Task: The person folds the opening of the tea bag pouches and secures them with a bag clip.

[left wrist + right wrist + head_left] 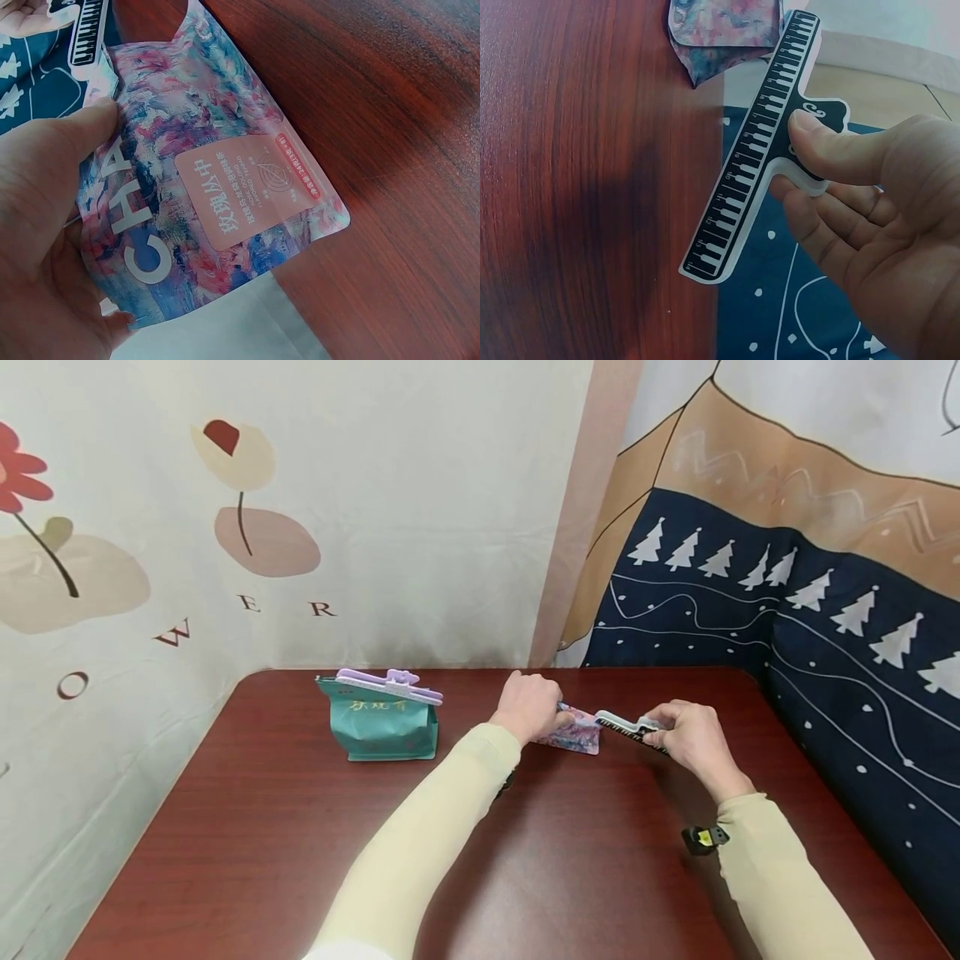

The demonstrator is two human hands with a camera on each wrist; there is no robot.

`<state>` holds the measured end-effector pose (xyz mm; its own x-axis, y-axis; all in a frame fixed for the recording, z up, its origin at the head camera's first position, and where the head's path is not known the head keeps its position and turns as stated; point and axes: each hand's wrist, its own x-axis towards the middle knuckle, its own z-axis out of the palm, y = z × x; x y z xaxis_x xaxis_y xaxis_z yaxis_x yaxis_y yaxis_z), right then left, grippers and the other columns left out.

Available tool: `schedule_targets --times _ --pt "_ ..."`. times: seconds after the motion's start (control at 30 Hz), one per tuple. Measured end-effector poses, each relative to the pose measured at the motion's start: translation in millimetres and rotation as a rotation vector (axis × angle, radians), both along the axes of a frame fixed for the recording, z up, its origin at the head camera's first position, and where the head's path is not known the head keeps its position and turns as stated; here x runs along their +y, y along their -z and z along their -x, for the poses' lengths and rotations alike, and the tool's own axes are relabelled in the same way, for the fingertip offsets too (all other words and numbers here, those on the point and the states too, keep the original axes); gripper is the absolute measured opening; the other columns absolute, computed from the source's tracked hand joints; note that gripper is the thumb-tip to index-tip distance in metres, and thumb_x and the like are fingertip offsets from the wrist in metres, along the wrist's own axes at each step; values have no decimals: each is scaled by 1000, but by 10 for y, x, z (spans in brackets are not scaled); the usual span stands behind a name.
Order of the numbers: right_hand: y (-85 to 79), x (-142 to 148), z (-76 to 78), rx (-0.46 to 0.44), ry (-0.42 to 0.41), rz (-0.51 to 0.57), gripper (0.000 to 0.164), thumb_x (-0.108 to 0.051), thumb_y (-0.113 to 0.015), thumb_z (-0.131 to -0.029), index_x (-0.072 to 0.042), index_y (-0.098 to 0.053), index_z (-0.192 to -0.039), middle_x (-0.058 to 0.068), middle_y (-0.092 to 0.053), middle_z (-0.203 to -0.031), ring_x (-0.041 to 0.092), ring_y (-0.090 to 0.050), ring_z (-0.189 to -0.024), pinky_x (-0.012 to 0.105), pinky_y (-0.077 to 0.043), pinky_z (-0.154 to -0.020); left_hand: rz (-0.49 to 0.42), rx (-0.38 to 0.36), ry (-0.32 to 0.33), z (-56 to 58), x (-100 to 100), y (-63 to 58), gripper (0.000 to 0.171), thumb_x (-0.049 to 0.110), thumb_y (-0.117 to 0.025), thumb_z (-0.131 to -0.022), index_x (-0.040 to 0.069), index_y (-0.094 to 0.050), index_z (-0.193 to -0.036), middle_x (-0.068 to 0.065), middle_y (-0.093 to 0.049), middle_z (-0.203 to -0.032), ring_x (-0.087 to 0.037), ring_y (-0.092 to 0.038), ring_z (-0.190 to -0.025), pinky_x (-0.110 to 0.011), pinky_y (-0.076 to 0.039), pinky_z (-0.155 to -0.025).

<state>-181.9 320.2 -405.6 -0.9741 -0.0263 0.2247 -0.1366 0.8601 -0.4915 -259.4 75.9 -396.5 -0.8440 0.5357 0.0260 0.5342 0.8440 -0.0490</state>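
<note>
My left hand (528, 706) grips a pink and blue floral-patterned tea pouch (579, 735) by its top edge, near the table's far side. In the left wrist view, the pouch (195, 97) has a pink label and large white letters, with the thumb lying over its upper edge. My right hand (693, 739) pinches a bag clip (624, 725) printed with black and white piano keys. Thumb and fingers press on the handle of the clip (742, 157) in the right wrist view. Its far end reaches the pouch's corner; whether they touch, I cannot tell.
A green bag (384, 733) stands upright on the left of the brown table (247, 827), with a purple clip (390, 685) across its top. Patterned cloths (420, 510) hang behind the table and along its right side.
</note>
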Motion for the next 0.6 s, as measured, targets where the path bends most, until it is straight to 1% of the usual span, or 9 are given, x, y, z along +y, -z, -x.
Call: schedule_targets --times 0.27,0.6 --pt "20 -27 31 26 -15 -10 18 3 -85 -78 -1 -80 -95 15 -74 -90 31 -67 -78 37 -51 -67 3 22 4 -7 8 1 43 63 -65 -94 26 -84 -103 8 -74 -80 -11 -65 -79 -32 -46 -79" --pt "38 -77 51 3 -3 19 18 3 -85 -79 -1 -80 -96 15 -74 -92 30 -66 -79 37 -51 -68 5 19 2 -13 4 -7 41 63 -64 -94 27 -83 -99 8 -73 -77 -11 -64 -78 -32 -45 -78"
